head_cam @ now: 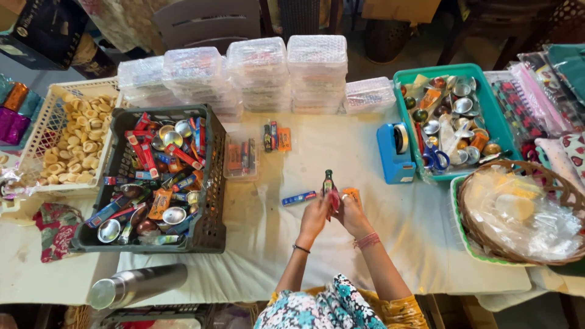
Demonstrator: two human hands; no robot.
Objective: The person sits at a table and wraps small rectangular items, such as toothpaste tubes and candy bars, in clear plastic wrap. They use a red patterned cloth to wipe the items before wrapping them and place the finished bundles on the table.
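Both hands, left hand and right hand, closed their fingers on a small dark bottle; the dark crate held packets and metal bowls, the teal tray more bowls.

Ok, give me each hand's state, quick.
Left hand: closed on the small dark glass bottle, held upright.
Right hand: closed on the same bottle; exactly what its fingers pinch cannot be told.

Two hands; one bottle; one scissors.
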